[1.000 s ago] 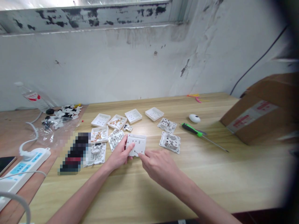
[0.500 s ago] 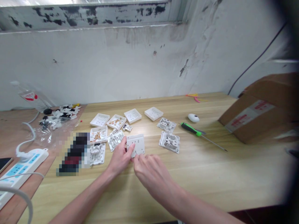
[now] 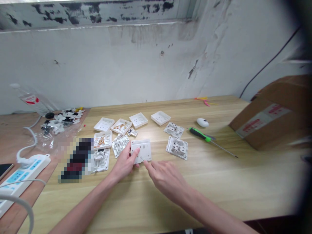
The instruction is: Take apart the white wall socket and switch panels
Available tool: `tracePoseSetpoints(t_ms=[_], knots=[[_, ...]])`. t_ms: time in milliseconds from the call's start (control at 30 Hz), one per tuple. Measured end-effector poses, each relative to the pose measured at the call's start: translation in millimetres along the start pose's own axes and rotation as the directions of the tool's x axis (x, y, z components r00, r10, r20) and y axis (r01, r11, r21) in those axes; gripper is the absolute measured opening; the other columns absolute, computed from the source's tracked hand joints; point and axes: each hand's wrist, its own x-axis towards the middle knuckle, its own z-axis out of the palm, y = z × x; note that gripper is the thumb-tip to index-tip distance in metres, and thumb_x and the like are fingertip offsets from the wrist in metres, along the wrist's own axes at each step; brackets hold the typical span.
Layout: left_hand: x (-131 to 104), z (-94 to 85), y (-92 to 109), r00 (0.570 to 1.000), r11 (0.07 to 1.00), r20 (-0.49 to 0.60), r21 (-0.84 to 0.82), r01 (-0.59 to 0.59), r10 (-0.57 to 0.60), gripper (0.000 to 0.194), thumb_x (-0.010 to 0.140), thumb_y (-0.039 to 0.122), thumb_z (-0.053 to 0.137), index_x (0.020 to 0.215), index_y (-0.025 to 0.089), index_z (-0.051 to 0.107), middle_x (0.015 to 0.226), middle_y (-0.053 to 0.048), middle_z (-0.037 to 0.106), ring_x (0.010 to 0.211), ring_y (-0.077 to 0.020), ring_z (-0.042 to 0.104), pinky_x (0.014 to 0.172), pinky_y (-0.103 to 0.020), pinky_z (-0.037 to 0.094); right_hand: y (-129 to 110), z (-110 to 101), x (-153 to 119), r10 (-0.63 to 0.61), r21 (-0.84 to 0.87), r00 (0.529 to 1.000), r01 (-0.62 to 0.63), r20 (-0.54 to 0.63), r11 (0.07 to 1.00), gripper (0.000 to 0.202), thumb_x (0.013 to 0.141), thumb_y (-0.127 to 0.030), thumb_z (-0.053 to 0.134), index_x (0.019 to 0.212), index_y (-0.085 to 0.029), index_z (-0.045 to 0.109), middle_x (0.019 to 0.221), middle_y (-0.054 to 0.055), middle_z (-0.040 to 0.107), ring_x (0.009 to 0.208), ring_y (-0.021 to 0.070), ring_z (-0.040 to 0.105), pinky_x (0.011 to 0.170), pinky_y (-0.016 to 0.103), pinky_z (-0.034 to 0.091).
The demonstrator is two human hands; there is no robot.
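Note:
A white wall socket panel (image 3: pixel 145 150) with small slots in its face is held tilted up above the table. My left hand (image 3: pixel 125 161) grips its left side, thumb across the face and fingers behind. My right hand (image 3: pixel 163 174) is at the panel's lower right edge, its index fingertip at or close to that edge. Its other fingers are curled, and I cannot see whether something small is between them. Just left of the panel lies an opened socket base (image 3: pixel 120 145); a small metal-and-white part (image 3: pixel 132 132) lies behind it.
White socket covers (image 3: pixel 160 118) and trays of brass parts (image 3: pixel 102 140) stand behind. Two socket bodies (image 3: pixel 177 148) and a green-black screwdriver (image 3: pixel 200 134) lie right, near a white oval object (image 3: pixel 202 122) and a cardboard box (image 3: pixel 270 113). A power strip (image 3: pixel 24 177) lies left.
My right hand has drawn slightly right from the panel's lower edge, and its index finger now reaches out straighter. My left hand still holds the panel in nearly the same place.

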Motion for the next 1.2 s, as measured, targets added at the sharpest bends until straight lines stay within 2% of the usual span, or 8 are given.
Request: tracePoseSetpoints(t_ms=[167,467,633,767,933,1033,1200], knots=[[5,-3.0,-4,1.000,1.000,0.027,-0.027,0.006,-0.005,0.032,0.089,0.049,0.048,0.100,0.020,0.043,0.078,0.000,0.058,0.048,-0.0126,0.062,0.026,-0.013,0.036,7,11,-9,0.066,0.121,0.997,-0.061,-0.042,0.991,0.018,0.085,-0.008,0.050,0.097,-0.019,0.058,0.069,-0.002,0.063,0.057,0.0149,0.057,0.050,0.031,0.020],[5,-4.8,-3,1.000,1.000,0.016,-0.013,-0.012,0.012,0.029,0.090,0.047,0.048,0.099,0.020,0.044,0.078,0.000,0.058,0.048,-0.0117,0.061,0.027,-0.014,0.038,-1,4,-8,0.043,0.043,0.997,-0.040,-0.057,0.998,0.017,0.084,-0.005,0.051,0.093,-0.018,0.057,0.069,-0.001,0.061,0.057,0.0158,0.056,0.051,0.032,0.021],[1,-1.4,0,0.999,0.999,-0.010,0.006,-0.035,0.035,0.029,0.089,0.048,0.049,0.095,0.020,0.044,0.073,0.002,0.055,0.048,-0.0130,0.061,0.027,-0.015,0.037,-10,-9,2,0.035,-0.038,0.999,-0.034,0.007,0.999,0.015,0.083,-0.004,0.052,0.091,-0.017,0.056,0.072,0.002,0.063,0.060,0.0181,0.060,0.052,0.031,0.031],[-2,2.1,2,0.997,0.998,-0.042,-0.008,-0.069,0.069,0.028,0.088,0.047,0.051,0.092,0.019,0.047,0.069,0.004,0.052,0.045,-0.0090,0.053,0.029,-0.014,0.036,-25,-17,12,0.061,-0.117,0.996,-0.054,0.063,0.992,0.016,0.080,0.000,0.050,0.085,-0.015,0.055,0.069,0.005,0.062,0.059,0.0198,0.059,0.053,0.031,0.038],[-1,0.6,3,0.996,0.997,-0.051,-0.012,-0.072,0.071,0.030,0.088,0.048,0.051,0.092,0.019,0.048,0.069,0.003,0.053,0.043,-0.0078,0.050,0.029,-0.014,0.036,-21,-10,18,0.018,-0.078,0.997,-0.012,0.080,0.997,0.015,0.083,-0.001,0.049,0.086,-0.015,0.055,0.071,0.005,0.063,0.060,0.0197,0.060,0.051,0.030,0.038],[1,-0.5,0,0.999,0.999,-0.004,-0.023,-0.037,0.037,0.033,0.087,0.050,0.051,0.096,0.018,0.049,0.071,0.002,0.057,0.043,-0.0090,0.054,0.028,-0.015,0.036,-10,-1,10,0.037,-0.022,0.998,-0.036,0.049,0.999,0.016,0.083,-0.004,0.052,0.093,-0.016,0.057,0.074,0.003,0.065,0.062,0.0186,0.061,0.053,0.029,0.037],[6,-3.0,-6,1.000,0.999,0.028,-0.051,0.004,-0.003,0.039,0.087,0.052,0.052,0.105,0.018,0.049,0.079,-0.003,0.063,0.051,-0.0141,0.064,0.027,-0.014,0.037,0,5,-14,0.082,0.087,0.991,-0.073,-0.105,0.994,0.023,0.086,-0.008,0.051,0.105,-0.017,0.061,0.070,0.001,0.065,0.060,0.0158,0.061,0.054,0.027,0.036]])
